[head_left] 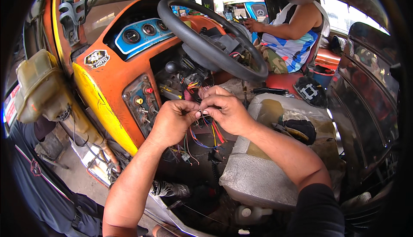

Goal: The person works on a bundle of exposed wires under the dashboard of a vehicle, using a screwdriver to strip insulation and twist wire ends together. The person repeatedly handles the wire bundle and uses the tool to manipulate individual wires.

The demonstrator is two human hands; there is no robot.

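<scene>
Both my hands meet in front of the open lower dashboard, fingertips almost touching. My left hand (177,118) pinches a thin wire between thumb and forefinger. From the other side, my right hand (226,111) pinches at the same spot, closed on a wire too. Just where the wire ends meet is hidden by the fingertips. Below my hands hangs a bundle of loose coloured wires (217,133), red, yellow, blue and white, some with cut ends. More wires (192,87) spill from the dashboard opening behind them.
A black steering wheel (251,60) rises above my hands. The orange dashboard (124,75) carries a switch panel (142,103) and blue gauge cluster (144,34). A worn seat (254,172) holds a dark cap (301,129). Another person (292,30) sits beyond; someone in dark clothes (43,181) is at left.
</scene>
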